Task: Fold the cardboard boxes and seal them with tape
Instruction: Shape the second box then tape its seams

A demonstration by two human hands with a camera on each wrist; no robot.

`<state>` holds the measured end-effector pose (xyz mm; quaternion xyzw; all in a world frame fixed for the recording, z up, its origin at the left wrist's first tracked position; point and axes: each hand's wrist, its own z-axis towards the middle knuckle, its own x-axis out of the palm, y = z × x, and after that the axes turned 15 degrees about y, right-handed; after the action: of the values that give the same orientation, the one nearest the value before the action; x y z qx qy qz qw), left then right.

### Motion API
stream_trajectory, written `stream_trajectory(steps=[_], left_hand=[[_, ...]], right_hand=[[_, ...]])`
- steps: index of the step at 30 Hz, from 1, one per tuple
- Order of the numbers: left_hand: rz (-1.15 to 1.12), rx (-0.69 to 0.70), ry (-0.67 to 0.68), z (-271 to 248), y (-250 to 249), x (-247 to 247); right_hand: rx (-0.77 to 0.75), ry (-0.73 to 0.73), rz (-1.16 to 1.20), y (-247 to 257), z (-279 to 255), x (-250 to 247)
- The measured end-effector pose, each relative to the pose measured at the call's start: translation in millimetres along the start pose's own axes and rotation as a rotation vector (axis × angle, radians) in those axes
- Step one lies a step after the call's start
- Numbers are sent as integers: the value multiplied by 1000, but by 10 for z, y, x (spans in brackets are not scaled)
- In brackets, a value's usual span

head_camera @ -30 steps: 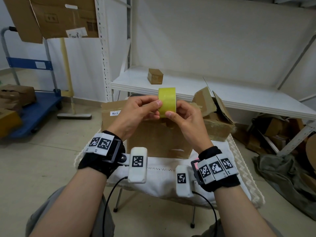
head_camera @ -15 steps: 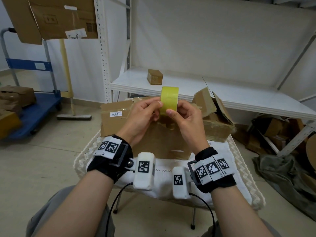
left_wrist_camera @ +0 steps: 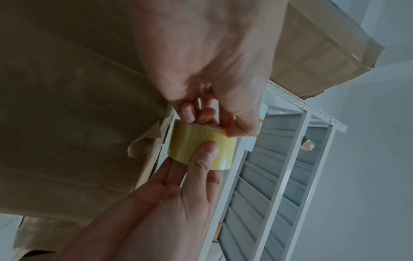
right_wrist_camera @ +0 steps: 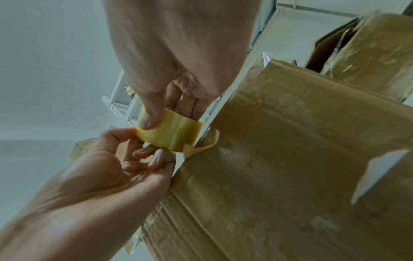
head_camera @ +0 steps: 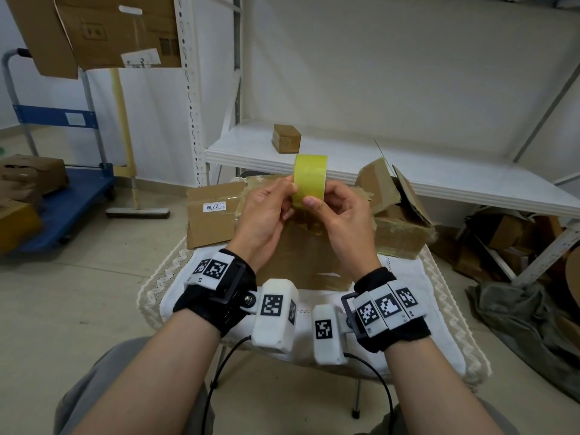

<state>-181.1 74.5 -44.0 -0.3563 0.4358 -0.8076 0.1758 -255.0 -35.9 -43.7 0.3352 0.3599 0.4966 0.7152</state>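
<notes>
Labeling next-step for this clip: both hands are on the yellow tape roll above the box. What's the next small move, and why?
Probably peel the free end off the tape roll. The right hand grips the roll; the left hand pinches at its rim, and no strip has been pulled out toward the cardboard box below.

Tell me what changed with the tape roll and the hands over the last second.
Little changed. Both hands kept the tape roll raised over the box, the roll shifting slightly right in the head view. Left hand and right hand still pinch its near rim, apparently picking for the tape's end. No tape is pulled out yet.
</notes>
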Motion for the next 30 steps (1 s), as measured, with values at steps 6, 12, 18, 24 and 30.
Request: stream_trajectory(steps=[6,12,18,24,30], left_hand=[[27,3,38,8,23,-12],[12,25,58,-16,-5,9],[23,32,57,-33,-7,25],[16,16,29,-17,14,28],[51,13,43,0,26,-15]], right_hand=[[-3,1,-22,20,-7,-22],[-5,-9,-31,1,-2,-54],[0,-7,-24,-19,-3,-42],[3,-2,-10,-27,-2,-43],[-5,13,-5,-21,0,-46]])
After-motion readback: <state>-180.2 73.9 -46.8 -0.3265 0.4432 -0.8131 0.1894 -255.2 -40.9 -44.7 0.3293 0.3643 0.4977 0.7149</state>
